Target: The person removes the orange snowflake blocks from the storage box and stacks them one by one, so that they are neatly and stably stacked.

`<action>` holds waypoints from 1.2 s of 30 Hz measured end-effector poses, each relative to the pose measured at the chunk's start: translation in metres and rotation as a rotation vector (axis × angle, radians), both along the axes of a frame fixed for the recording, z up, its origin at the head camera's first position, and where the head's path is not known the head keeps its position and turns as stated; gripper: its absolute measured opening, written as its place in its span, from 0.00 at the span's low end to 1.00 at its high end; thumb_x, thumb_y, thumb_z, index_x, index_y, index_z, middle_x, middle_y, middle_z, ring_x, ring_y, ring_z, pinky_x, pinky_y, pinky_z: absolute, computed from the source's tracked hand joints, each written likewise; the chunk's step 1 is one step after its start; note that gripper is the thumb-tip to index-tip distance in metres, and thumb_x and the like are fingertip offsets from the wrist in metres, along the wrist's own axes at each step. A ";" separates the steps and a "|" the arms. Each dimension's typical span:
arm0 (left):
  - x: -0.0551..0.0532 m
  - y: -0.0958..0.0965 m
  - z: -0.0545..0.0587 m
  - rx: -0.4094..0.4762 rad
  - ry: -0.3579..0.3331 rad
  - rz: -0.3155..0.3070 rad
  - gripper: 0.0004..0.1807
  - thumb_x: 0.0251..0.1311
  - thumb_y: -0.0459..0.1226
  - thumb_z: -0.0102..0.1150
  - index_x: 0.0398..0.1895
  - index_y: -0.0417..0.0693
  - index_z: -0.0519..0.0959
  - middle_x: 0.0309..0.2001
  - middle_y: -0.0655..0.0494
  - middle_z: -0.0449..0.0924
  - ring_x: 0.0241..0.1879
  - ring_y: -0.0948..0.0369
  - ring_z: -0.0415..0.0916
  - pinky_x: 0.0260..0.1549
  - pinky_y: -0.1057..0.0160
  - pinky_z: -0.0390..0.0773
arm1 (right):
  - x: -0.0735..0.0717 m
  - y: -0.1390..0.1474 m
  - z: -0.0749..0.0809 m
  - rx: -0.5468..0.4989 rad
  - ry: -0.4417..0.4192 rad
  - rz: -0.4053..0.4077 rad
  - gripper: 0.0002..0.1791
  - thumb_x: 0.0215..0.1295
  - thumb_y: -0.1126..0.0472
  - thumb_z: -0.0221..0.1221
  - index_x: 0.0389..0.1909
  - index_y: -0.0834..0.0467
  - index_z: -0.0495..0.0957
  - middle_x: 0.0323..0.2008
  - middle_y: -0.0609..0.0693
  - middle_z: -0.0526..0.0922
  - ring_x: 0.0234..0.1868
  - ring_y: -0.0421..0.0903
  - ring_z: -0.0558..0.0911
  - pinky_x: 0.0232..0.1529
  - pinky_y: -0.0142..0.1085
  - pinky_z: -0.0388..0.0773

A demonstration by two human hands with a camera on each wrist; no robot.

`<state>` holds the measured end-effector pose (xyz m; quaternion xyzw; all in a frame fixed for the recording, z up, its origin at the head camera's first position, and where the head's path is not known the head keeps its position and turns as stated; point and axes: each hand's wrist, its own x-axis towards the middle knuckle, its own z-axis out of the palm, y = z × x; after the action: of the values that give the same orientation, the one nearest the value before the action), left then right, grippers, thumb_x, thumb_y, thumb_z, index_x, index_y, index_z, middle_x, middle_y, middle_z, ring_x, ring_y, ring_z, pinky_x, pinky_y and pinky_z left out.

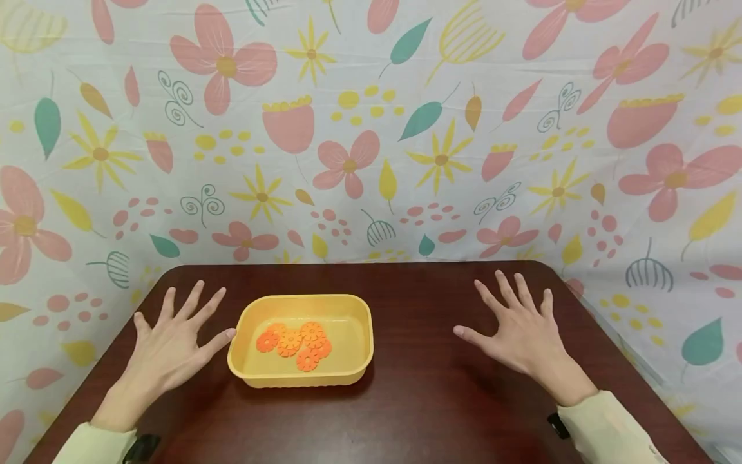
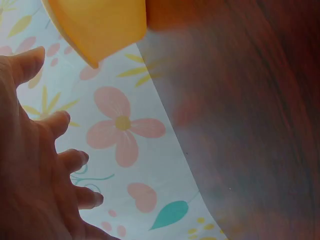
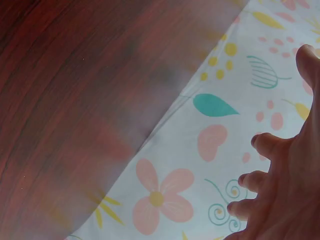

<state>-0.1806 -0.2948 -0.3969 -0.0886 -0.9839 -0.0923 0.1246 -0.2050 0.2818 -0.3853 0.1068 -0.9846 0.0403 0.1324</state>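
Observation:
A yellow plastic basin [image 1: 301, 381] stands on the table, left of its middle. Inside it lie several orange notched discs [image 1: 308, 359], flower-like with a hole in the centre, bunched toward the basin's left half. My left hand [image 1: 168, 351] is spread with fingers straight, its thumb tip right at the basin's left rim in the head view. In the left wrist view the basin [image 2: 105, 25] shows at the top, above the left hand [image 2: 35, 150]. My right hand [image 1: 518, 335] is spread over the table's right side, holding nothing. The right wrist view shows the right hand [image 3: 280, 190] with fingers apart.
The dark brown wooden table [image 1: 406, 412] has rounded far corners. A white cloth [image 1: 371, 212] printed with flowers and leaves hangs behind it and along both sides. A dark strap [image 1: 142, 448] shows at the left cuff, another [image 1: 558, 425] at the right.

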 end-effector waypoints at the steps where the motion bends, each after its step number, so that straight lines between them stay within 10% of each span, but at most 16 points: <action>1: 0.001 0.001 0.001 0.004 0.002 -0.002 0.47 0.71 0.68 0.52 0.87 0.67 0.52 0.84 0.40 0.46 0.78 0.25 0.36 0.54 0.10 0.33 | 0.001 -0.001 0.000 -0.002 0.007 0.004 0.60 0.59 0.14 0.51 0.84 0.48 0.60 0.82 0.64 0.52 0.82 0.69 0.44 0.70 0.74 0.26; 12: 0.015 0.023 -0.002 0.135 0.107 -0.100 0.51 0.68 0.63 0.62 0.86 0.57 0.54 0.82 0.43 0.56 0.79 0.37 0.49 0.63 0.22 0.55 | 0.007 -0.016 0.002 -0.034 0.041 0.071 0.61 0.58 0.14 0.54 0.84 0.48 0.60 0.79 0.63 0.62 0.81 0.68 0.51 0.71 0.74 0.37; 19: 0.026 0.026 -0.011 0.287 0.024 -0.114 0.53 0.64 0.60 0.70 0.87 0.59 0.53 0.83 0.45 0.54 0.75 0.36 0.61 0.53 0.24 0.70 | 0.007 -0.036 0.003 -0.045 0.048 0.134 0.59 0.60 0.17 0.56 0.85 0.47 0.57 0.77 0.62 0.66 0.77 0.65 0.62 0.68 0.72 0.55; 36: 0.036 0.034 -0.025 0.442 -0.076 -0.124 0.55 0.57 0.58 0.77 0.82 0.45 0.62 0.77 0.36 0.63 0.74 0.36 0.63 0.62 0.30 0.68 | 0.001 -0.100 0.004 -0.220 -0.005 0.317 0.47 0.59 0.38 0.74 0.77 0.50 0.71 0.66 0.57 0.77 0.65 0.58 0.76 0.55 0.59 0.78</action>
<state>-0.1449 -0.2606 -0.4224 -0.1158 -0.9365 -0.3162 0.0977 -0.2039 0.1817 -0.3817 0.2456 -0.9454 0.1681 0.1329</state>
